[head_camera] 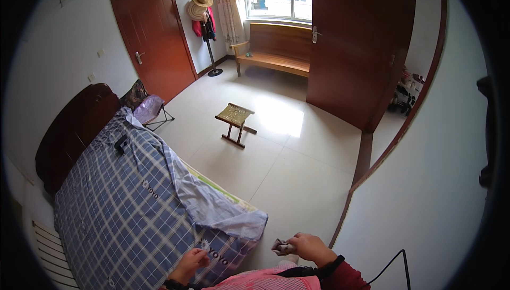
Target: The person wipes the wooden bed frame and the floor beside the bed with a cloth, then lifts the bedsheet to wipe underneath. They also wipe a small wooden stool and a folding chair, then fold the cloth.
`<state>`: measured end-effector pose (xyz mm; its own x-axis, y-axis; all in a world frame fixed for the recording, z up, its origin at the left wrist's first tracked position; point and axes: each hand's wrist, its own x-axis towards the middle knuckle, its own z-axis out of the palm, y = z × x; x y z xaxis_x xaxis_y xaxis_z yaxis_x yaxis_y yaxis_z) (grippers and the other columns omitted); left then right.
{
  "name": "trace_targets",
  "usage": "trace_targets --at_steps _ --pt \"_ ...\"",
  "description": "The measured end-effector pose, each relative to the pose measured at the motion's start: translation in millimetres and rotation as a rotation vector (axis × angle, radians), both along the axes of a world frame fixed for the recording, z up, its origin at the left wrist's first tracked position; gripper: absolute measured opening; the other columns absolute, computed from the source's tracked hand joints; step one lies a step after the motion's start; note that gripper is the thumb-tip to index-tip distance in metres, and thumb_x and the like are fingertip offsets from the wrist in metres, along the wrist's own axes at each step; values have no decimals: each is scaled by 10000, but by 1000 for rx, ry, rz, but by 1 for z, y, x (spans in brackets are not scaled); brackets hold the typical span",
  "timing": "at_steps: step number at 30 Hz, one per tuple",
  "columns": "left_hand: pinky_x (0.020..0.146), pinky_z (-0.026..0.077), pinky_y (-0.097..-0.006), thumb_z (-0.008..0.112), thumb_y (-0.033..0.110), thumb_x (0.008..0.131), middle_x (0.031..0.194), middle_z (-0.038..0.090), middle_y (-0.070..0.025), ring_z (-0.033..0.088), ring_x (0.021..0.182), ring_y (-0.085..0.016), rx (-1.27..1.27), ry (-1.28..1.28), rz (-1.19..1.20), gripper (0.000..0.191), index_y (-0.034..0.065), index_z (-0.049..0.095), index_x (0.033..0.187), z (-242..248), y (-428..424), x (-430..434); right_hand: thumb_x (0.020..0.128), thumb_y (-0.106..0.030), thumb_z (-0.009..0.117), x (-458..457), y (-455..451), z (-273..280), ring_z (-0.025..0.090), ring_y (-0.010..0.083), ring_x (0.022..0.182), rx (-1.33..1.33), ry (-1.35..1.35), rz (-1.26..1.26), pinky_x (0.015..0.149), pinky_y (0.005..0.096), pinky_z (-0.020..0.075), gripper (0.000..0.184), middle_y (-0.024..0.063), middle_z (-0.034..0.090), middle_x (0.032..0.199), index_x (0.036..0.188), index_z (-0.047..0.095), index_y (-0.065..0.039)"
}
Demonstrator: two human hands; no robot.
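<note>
In my right hand (312,248) is a small folded piece of patterned cloth (283,247), held above the floor past the foot of the bed. My left hand (194,264) appears over the near corner of the bed, its fingers curled in and nothing seen between them. Beneath it spreads a blue checked bed sheet (131,210) with printed flowers and lettering. The sheet's edge is folded back along the right side, baring a strip of green and yellow mattress (217,188). A small black object (120,145) lies on the sheet near the dark wooden headboard (75,130).
A folding stool (235,115) with a woven seat stands mid-floor. Beside the headboard is a folding chair (148,107). Farther off are a coat stand (209,47) with hats, a wooden bench (279,47) under the window and an open brown door (358,51). A white wall (414,194) rises at right.
</note>
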<state>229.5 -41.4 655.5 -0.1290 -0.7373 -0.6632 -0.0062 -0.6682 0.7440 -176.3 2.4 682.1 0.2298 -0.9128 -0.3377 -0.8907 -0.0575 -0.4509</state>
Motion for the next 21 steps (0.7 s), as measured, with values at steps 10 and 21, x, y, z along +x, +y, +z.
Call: trace_targets --at_steps 10,21 --pt "669 525 -324 566 321 950 847 624 -78 638 731 -202 240 -61 59 275 50 541 987 -61 -51 -94 803 -145 655 -148 -84 -5 628 309 946 38 11 57 764 416 521 302 101 638 1024 1105 663 -149" --pt "507 420 -368 582 330 911 795 511 -68 530 643 -204 410 -421 190 299 43 562 990 -179 -131 -83 818 -128 586 -211 -171 -19 631 325 912 124 43 88 746 427 524 239 122 621 980 1040 670 -160"
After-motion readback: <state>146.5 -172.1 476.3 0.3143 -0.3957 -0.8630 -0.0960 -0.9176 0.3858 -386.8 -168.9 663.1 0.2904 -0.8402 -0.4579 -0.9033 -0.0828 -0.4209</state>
